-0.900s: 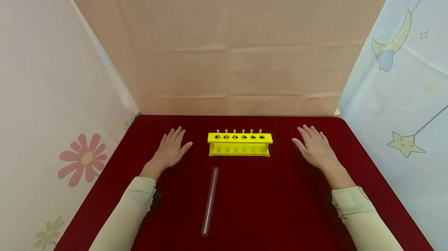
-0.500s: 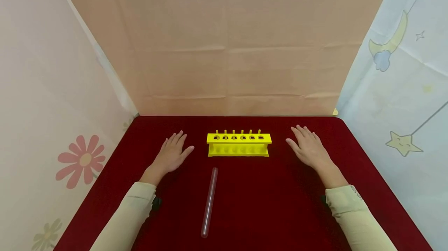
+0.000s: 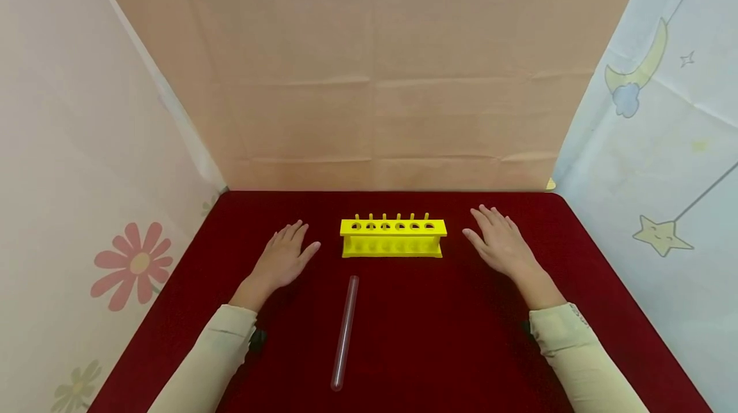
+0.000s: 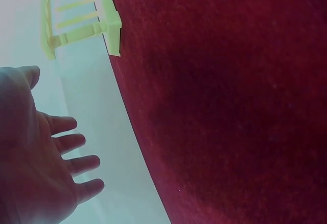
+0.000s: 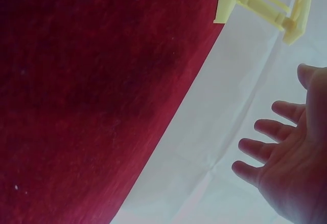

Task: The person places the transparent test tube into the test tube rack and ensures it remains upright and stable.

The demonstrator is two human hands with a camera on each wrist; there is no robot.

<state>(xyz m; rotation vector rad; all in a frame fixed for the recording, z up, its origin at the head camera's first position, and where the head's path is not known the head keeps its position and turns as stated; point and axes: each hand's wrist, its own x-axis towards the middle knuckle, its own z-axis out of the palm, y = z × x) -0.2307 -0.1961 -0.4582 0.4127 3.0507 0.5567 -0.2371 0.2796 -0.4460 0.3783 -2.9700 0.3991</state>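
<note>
A yellow test tube rack (image 3: 393,228) with a row of round holes and short pegs stands upright toward the back of the table. In front of it lies a clear test tube (image 3: 344,333), slanting slightly, its lower end nearest the viewer. To the left of the rack is my left hand (image 3: 279,260), palm down with fingers extended and holding nothing. My right hand (image 3: 499,245) is on the rack's other side, fingers likewise straight and holding nothing. Both wrist views show spread fingers apart from the rack's end (image 4: 84,32).
The dark red tabletop (image 3: 426,342) ends at a tan paper backdrop (image 3: 369,112). A floral sheet (image 3: 138,264) hangs on the left, and a pale sheet with moon and star drawings (image 3: 663,235) on the right.
My right hand has shifted left, closer to the rack. The left hand has drawn back slightly toward the viewer. Rack and test tube lie as before.
</note>
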